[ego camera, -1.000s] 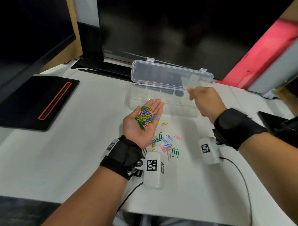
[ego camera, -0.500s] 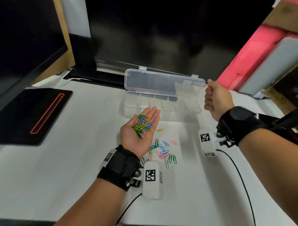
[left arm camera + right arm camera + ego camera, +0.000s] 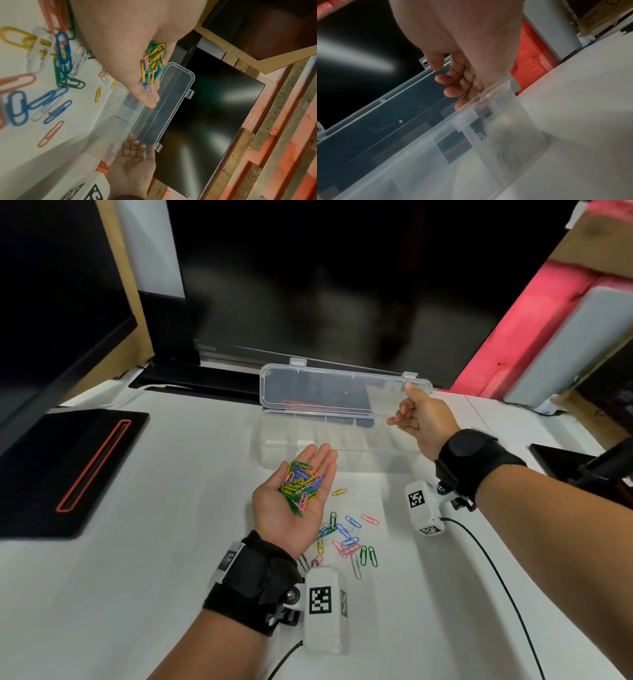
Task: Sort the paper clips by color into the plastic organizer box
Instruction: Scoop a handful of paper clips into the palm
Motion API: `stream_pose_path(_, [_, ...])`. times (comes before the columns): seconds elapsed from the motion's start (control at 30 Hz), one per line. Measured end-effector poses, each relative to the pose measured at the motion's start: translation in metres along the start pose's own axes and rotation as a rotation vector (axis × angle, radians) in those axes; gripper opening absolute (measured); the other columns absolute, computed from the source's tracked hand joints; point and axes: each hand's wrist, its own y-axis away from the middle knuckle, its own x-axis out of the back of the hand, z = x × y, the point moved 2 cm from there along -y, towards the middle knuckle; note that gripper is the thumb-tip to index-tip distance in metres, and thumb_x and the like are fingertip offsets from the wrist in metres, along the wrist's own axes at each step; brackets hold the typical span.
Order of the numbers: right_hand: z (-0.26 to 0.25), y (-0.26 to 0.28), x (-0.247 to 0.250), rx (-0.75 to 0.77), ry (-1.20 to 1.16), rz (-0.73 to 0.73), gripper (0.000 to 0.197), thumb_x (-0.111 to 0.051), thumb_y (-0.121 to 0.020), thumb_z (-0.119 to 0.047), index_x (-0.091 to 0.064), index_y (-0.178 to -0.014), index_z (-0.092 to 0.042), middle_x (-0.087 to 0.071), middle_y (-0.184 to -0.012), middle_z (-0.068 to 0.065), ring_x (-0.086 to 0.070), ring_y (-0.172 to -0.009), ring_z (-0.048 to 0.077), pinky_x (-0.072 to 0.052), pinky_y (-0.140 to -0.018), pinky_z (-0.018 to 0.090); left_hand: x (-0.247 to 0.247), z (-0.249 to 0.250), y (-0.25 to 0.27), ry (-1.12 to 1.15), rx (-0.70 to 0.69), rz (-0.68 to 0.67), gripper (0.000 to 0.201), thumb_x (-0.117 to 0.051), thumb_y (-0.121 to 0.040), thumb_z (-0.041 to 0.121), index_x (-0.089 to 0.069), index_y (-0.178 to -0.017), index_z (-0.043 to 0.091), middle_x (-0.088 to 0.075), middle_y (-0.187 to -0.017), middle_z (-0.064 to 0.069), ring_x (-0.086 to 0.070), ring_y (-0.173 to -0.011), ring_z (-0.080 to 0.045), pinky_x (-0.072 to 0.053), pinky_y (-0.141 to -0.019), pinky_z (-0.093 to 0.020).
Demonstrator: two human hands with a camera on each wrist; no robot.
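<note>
While the left hand (image 3: 294,501) lies palm up with fingers straight and together, a mixed bundle of paper clips (image 3: 301,482) sits in the palm just behind the fingers, probably held like a tray so the other hand can pick colors out. The organizer box (image 3: 339,446) is just past those fingertips, lid (image 3: 342,390) standing up. More loose clips (image 3: 346,537) lie on the white table (image 3: 137,559) behind the heel of the hand. The right hand (image 3: 423,419) reaches to the lid's right end, index finger out toward the latch corner, other fingers curled.

Left wrist view: same bundle in the flat palm, and the right hand's fingers (image 3: 135,146) sit against the lid's end.

Right wrist view: the thumb is on the lid's rim by the latch tab (image 3: 423,63), fingers (image 3: 453,92) curled loosely at the lid's inner face. I'd guess it's propping the lid open, but whether it truly pinches it I can't tell.
</note>
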Motion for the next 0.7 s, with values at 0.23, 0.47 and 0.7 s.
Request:
stream_pose_path(0.23, [-0.02,0.031,-0.012,0.251,0.325,0.026,0.038,-0.049,-0.095,-0.028,-0.05,-0.06,-0.014,-0.054,-0.067,0.005,-0.052,-0.07,0.018,-0.044,-0.072,0.03,-0.001,0.0,0.0,0.041,-0.017,-0.001,0.043,-0.033,-0.103,0.022,-0.054,-0.124,-0.008,-0.062,-0.122,-0.028,-0.059,-0.114,-0.04,-0.045,-0.101,-0.047])
stream_pose_path(0.47, [-0.028,0.116,-0.068,0.587,0.904,-0.506,0.009,-0.067,-0.084,-0.022,-0.07,-0.076,-0.024,-0.067,-0.065,-0.011,-0.058,-0.062,0.004,-0.046,-0.063,0.021,-0.003,0.0,0.001,0.011,-0.052,0.003,0.045,-0.03,-0.102,0.025,-0.051,-0.128,-0.005,-0.069,-0.109,-0.023,-0.07,-0.094,-0.033,-0.057,-0.086,-0.043])
stream_pose_path(0.7, [-0.007,0.136,-0.086,0.731,1.178,-0.526,0.018,-0.067,-0.083,-0.025,-0.075,-0.096,-0.034,-0.069,-0.095,-0.005,-0.062,-0.085,0.015,-0.051,-0.077,0.035,-0.001,0.0,0.004,-0.051,-0.049,0.015,0.044,-0.029,-0.103,0.026,-0.058,-0.117,-0.003,-0.07,-0.085,-0.018,-0.069,-0.067,-0.023,-0.056,-0.059,-0.025])
